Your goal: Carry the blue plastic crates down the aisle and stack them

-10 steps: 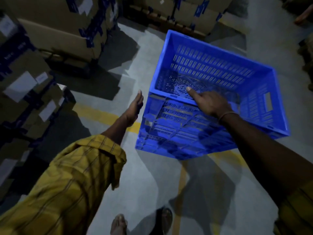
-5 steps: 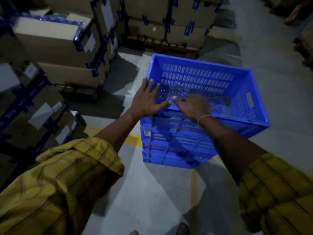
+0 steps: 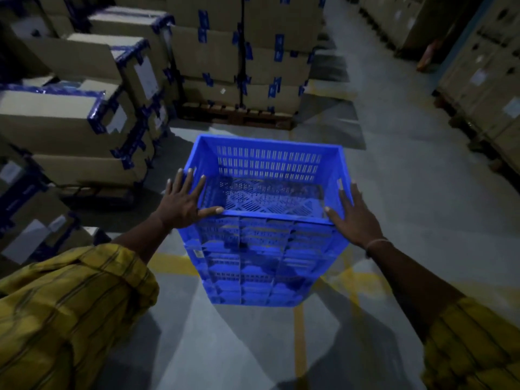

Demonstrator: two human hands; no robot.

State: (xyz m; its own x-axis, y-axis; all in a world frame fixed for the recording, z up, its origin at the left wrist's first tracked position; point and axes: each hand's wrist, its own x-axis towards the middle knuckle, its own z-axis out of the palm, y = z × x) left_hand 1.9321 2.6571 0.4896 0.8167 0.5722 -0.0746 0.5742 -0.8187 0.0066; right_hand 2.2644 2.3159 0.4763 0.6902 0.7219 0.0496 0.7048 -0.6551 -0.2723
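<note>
The blue crate stack [image 3: 264,218] stood on the aisle floor [image 3: 408,192]; left hand [image 3: 183,204] and right hand [image 3: 353,218] lay spread flat on opposite rims, each grip uncurled; fingers should probably hook the rims evenly before lifting

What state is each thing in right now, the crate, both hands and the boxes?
Blue plastic crate: upright, empty, on the floor.
Left hand: fingers straight, on the crate's left rim.
Right hand: fingers straight, against the right rim.
Cardboard boxes: closed, taped, stacked.
</note>
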